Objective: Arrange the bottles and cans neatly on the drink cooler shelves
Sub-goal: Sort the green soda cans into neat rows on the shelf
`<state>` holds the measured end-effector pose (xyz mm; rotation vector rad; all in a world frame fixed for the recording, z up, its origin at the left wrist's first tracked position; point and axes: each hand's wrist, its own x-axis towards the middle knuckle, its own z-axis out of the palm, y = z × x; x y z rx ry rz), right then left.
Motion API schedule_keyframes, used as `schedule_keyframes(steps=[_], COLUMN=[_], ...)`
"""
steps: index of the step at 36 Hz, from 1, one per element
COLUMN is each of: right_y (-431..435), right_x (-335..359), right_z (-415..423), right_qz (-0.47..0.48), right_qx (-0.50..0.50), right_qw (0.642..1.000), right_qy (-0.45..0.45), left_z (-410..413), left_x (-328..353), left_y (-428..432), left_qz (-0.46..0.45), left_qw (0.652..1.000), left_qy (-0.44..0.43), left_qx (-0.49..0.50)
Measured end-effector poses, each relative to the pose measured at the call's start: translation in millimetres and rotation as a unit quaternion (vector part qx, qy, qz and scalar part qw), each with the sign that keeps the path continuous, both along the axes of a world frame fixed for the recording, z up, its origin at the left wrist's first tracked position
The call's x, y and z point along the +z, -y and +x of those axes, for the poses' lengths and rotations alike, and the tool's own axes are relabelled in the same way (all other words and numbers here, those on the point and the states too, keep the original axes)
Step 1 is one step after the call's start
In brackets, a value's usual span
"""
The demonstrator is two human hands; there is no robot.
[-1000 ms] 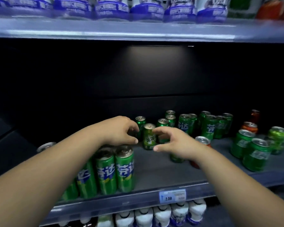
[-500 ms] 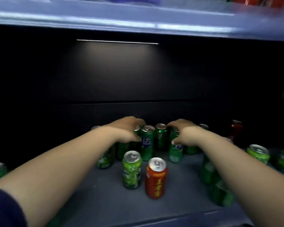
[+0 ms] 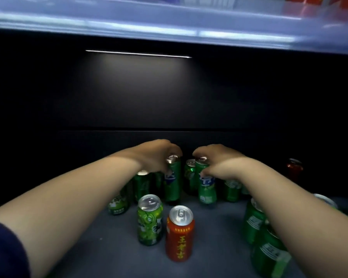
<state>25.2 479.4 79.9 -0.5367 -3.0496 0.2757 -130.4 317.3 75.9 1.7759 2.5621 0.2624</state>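
Black dominates the view: the cooler's dark back panel fills it, with the pale, glowing edge of the upper shelf running across the top. Below, the flat grey shelf floor carries all the action.

Both bare arms reach deep toward the rear. The left hand curls its fingers over the rim of a tall slim green can with a blue label, a closed hold right at the top. The right hand mirrors it, fingers hooked over the lid of a second tall green can, thumb pressed on the label. Both cans stand upright at the back middle of the shelf, long axis vertical, silver lids up, labels facing us. They're near each other, with a shorter green can in the gap behind.

How far along? Early to middle, by my read. A loose huddle of green cans sits below the left wrist, in no clear row, and more green cans crowd under the right forearm.

Out front stand two strays, a short light-green can and a red can with yellow characters. They're just beside each other, upright, pull tabs up. Far right at the back stands a lone dark red can. Sorting by kind and squaring up the rows looks like the work that's left.
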Motion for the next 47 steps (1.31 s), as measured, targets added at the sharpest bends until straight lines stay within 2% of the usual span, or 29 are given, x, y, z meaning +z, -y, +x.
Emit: schedule_keyframes(steps=[4, 8, 12, 18, 26, 36, 42, 47], right_y=[41.1, 90.3, 139.9, 206.8, 263.1, 293.2, 302.2, 300.7], right_x=[40.7, 64.5, 69.2, 55.4, 11.4, -44.9, -54.3, -46.3], right_z=[-4.7, -19.1, -42.5, -82.3, -125.0, -134.3, -131.3, -132.5], right_qz=[-0.012, -0.008, 0.000, 0.033, -0.003, -0.059, -0.096, -0.118], right_qx=[0.049, 0.122, 0.194, 0.270, 0.255, 0.207, 0.190, 0.191], right_qw=[0.996, 0.986, 0.975, 0.957, 0.964, 0.975, 0.972, 0.973], right_qy=[-0.067, -0.111, -0.111, -0.104, -0.070, -0.048, -0.094, -0.042], left_z=[-4.2, -5.5, -13.1, -34.9, -63.2, -82.4, -86.7, -93.2], left_x=[37.2, 71.6, 85.7, 70.9, 33.3, -13.0, -23.8, -17.7], left_y=[42.6, 99.2, 156.9, 224.6, 281.6, 312.9, 318.9, 325.6], left_qz=[0.042, 0.057, 0.023, -0.028, -0.059, -0.084, -0.080, -0.094], left_qw=[0.999, 0.998, 0.996, 0.991, 0.992, 0.992, 0.995, 0.992], left_qy=[-0.024, -0.007, -0.010, -0.049, -0.032, -0.001, 0.003, 0.058], left_qx=[0.002, 0.039, 0.084, 0.124, 0.104, 0.093, 0.068, 0.062])
